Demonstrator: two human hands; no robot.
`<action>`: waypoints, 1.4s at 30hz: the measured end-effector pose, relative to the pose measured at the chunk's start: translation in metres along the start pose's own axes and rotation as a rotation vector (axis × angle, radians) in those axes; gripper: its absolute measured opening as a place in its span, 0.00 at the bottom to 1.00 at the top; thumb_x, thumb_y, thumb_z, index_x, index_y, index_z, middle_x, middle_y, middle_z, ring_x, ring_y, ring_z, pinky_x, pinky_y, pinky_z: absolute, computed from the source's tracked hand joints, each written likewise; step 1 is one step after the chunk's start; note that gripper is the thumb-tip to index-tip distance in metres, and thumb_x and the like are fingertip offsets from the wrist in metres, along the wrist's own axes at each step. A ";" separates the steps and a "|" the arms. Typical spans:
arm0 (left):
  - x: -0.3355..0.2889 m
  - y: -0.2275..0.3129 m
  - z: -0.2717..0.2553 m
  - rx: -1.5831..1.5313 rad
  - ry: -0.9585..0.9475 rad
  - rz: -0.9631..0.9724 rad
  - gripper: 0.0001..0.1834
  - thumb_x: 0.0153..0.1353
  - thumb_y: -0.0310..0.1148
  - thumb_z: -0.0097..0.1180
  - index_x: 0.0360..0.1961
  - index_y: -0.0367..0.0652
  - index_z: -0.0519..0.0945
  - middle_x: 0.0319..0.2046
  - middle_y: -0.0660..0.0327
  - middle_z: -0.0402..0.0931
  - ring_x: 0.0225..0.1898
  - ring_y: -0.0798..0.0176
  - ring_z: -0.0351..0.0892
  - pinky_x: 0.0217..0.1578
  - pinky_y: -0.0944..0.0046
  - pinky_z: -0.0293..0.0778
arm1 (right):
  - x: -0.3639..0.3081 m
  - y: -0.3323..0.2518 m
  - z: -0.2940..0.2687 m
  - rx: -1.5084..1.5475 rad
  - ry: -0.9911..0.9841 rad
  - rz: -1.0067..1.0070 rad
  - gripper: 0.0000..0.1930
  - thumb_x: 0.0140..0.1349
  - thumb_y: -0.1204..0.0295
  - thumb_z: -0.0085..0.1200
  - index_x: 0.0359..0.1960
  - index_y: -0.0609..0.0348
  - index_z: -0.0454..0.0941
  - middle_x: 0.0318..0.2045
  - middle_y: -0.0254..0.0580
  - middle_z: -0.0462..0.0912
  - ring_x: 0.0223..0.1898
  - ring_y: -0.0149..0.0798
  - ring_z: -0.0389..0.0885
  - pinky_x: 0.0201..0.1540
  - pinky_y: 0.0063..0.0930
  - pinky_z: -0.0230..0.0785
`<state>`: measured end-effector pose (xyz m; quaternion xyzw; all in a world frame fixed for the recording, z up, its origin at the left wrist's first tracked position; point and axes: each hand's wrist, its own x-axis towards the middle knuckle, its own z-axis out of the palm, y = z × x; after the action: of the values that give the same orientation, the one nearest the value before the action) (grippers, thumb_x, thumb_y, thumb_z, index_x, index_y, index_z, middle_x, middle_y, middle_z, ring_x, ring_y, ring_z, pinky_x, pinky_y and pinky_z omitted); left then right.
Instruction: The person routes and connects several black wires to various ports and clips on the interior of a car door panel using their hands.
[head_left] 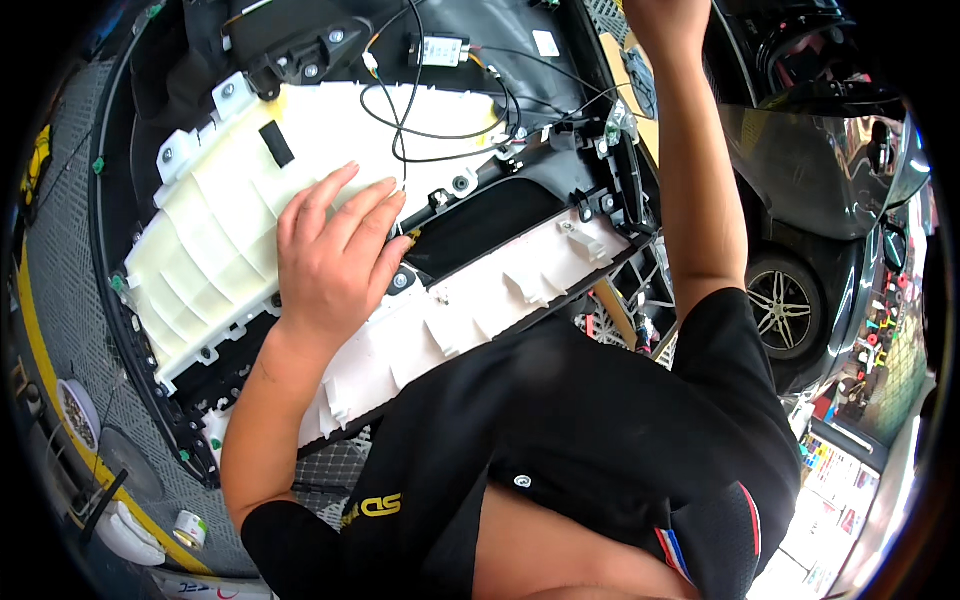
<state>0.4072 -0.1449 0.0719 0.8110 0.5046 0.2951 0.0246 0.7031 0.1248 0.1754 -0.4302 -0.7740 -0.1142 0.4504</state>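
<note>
A large black car door trim panel (570,160) lies in front of me with its inner side up. My left hand (335,250) rests on the cream-white plastic piece (220,230) fixed to it, fingers spread and flat. Its index fingertip and thumb lie beside a thin black cable (404,140), which loops over the white piece. A small yellowish part shows at the thumb tip. My right arm reaches far forward, and my right hand (672,22) is cut off by the upper edge, so its fingers are hidden.
A small box-shaped module (440,50) with wires sits on the panel's far part. A pale ribbed strip (480,290) runs along its near side. To the right stands a dark car with a spoked wheel (783,308). A bowl of small parts (77,413) and a can (190,530) are at lower left.
</note>
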 end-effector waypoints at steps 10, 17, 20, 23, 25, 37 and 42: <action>0.003 0.002 0.003 0.004 0.023 0.035 0.17 0.57 0.32 0.73 0.49 0.49 0.91 0.56 0.68 0.86 0.67 0.54 0.76 0.68 0.48 0.66 | -0.110 -0.128 -0.027 0.425 -0.745 -0.642 0.10 0.55 0.73 0.65 0.40 0.55 0.86 0.43 0.38 0.89 0.47 0.44 0.90 0.47 0.38 0.84; 0.001 0.002 0.001 0.026 -0.031 0.030 0.16 0.58 0.31 0.73 0.49 0.48 0.92 0.58 0.66 0.86 0.68 0.51 0.77 0.69 0.44 0.65 | -0.065 -0.094 -0.020 -0.103 -0.577 -0.520 0.14 0.64 0.69 0.63 0.50 0.56 0.86 0.56 0.38 0.84 0.60 0.47 0.80 0.61 0.44 0.73; 0.003 0.002 0.001 0.015 -0.032 0.038 0.17 0.58 0.31 0.73 0.49 0.46 0.92 0.59 0.66 0.86 0.68 0.51 0.77 0.70 0.44 0.65 | -0.066 -0.103 -0.029 0.037 -0.484 -0.506 0.12 0.66 0.65 0.59 0.47 0.54 0.86 0.53 0.36 0.82 0.56 0.43 0.79 0.58 0.42 0.71; 0.004 0.002 0.002 0.015 -0.033 0.053 0.17 0.58 0.31 0.73 0.50 0.44 0.91 0.59 0.66 0.86 0.67 0.51 0.77 0.70 0.43 0.65 | -0.082 -0.119 -0.032 0.296 -0.571 -0.513 0.13 0.54 0.73 0.69 0.43 0.51 0.86 0.44 0.35 0.86 0.49 0.42 0.86 0.48 0.38 0.80; 0.004 0.002 0.001 0.008 -0.041 0.072 0.18 0.58 0.31 0.73 0.50 0.44 0.91 0.59 0.66 0.86 0.67 0.52 0.77 0.70 0.43 0.65 | -0.092 -0.122 -0.019 0.528 -0.730 -0.525 0.16 0.54 0.74 0.71 0.46 0.51 0.87 0.51 0.36 0.86 0.54 0.43 0.85 0.52 0.39 0.80; 0.006 0.003 0.005 -0.026 -0.011 0.082 0.15 0.55 0.27 0.74 0.45 0.44 0.91 0.52 0.67 0.88 0.54 0.58 0.83 0.65 0.47 0.71 | -0.129 -0.089 -0.024 0.405 -0.642 -0.638 0.14 0.56 0.70 0.72 0.46 0.47 0.91 0.39 0.33 0.90 0.45 0.41 0.89 0.53 0.36 0.78; 0.006 0.005 0.008 -0.018 0.019 0.118 0.14 0.54 0.24 0.73 0.44 0.45 0.91 0.49 0.67 0.88 0.51 0.59 0.84 0.60 0.48 0.76 | -0.148 -0.090 -0.027 0.392 -0.585 -0.501 0.15 0.53 0.72 0.72 0.44 0.48 0.91 0.42 0.33 0.90 0.42 0.42 0.88 0.47 0.36 0.80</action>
<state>0.4171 -0.1402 0.0696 0.8363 0.4533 0.3082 0.0094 0.6838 -0.0279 0.0925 -0.1498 -0.9566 0.0560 0.2436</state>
